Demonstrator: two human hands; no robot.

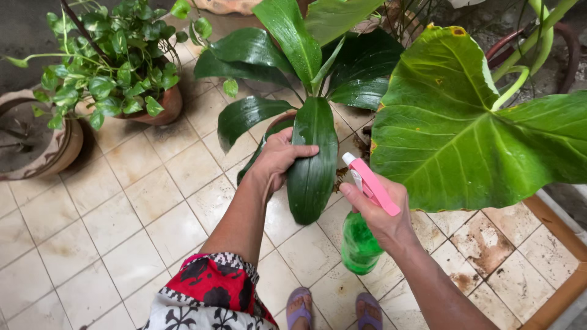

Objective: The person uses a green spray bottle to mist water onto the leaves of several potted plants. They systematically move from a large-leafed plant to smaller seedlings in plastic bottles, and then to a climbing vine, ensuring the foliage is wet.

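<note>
My left hand [276, 157] holds a long, dark green, wet leaf [312, 165] of a potted plant, thumb on top and fingers beneath it. My right hand [382, 211] grips a green spray bottle [358, 244] with a pink trigger head and white nozzle [370, 183]; the nozzle points at that leaf from close by. The plant's other broad glossy leaves [287, 43] fan upward behind, and its pot is mostly hidden under them.
A very large light green leaf [465, 128] hangs at the right. A bushy small-leaved plant in a brown pot [116, 67] stands at the upper left, beside a clay pot [36, 140]. Pale wet floor tiles [110, 226] spread below, with my sandalled feet [333, 308] near the bottom edge.
</note>
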